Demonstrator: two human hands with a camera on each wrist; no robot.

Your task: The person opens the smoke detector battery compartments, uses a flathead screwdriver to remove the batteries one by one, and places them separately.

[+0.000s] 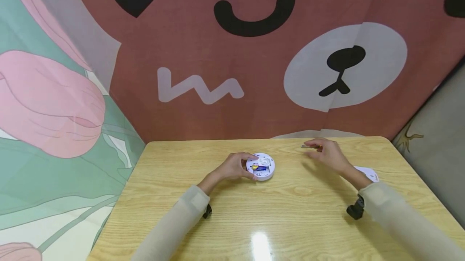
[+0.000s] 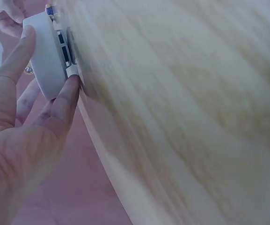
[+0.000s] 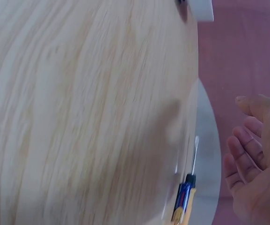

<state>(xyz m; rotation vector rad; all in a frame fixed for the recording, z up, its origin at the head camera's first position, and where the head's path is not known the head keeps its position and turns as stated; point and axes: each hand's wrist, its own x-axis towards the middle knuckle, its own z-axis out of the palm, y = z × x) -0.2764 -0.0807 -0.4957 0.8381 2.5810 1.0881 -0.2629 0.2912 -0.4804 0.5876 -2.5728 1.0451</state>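
Head view: gripping round white device (image 1: 261, 167) with left hand (image 1: 234, 166) near far edge of table (image 1: 290, 212), hovering relaxed right hand (image 1: 328, 154) over table's far right part. Left wrist view: pinching device by its rim, close to table. Right wrist view: hovering, slack and half-curled, beside screwdriver (image 3: 184, 199) at table's far edge.

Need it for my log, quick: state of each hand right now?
Left hand: closed, holding the round white device.
Right hand: open, empty, near the screwdriver.
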